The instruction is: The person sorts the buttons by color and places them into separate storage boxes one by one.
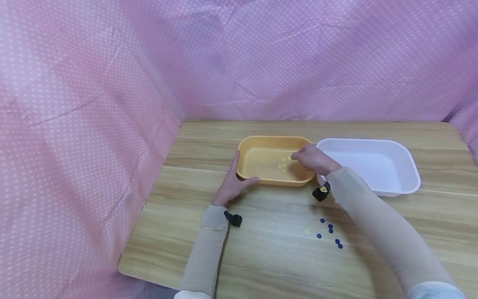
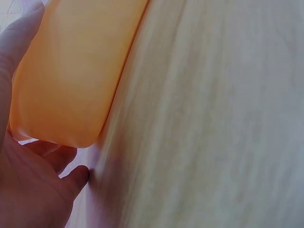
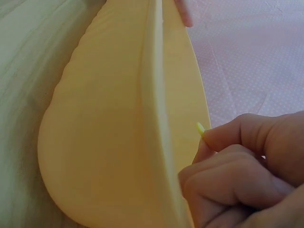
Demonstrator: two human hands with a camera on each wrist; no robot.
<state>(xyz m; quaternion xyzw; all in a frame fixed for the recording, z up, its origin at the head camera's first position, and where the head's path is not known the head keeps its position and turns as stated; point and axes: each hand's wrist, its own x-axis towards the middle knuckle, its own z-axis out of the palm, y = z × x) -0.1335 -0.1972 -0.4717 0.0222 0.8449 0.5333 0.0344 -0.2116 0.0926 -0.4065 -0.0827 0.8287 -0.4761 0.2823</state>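
Observation:
My left hand (image 1: 230, 188) holds the left end of a yellow-orange tray (image 1: 276, 182), thumb along its front side and fingers round the end; the left wrist view shows the tray's outer wall (image 2: 71, 90) close up. Over the tray's right part, my right hand (image 1: 315, 159) pinches a small yellow button (image 3: 200, 129) between thumb and forefinger, above the inside of the tray. Several yellow buttons (image 1: 284, 165) lie on the tray's floor near those fingertips. One more yellow button (image 1: 307, 232) is on the table, left of several dark blue buttons (image 1: 330, 231).
A white tray (image 1: 377, 166) stands just right of the yellow-orange one, partly behind my right forearm. Both rest on a wood-grain table (image 1: 269, 249). Pink dotted cloth (image 1: 261, 74) hangs behind the table and along its left side.

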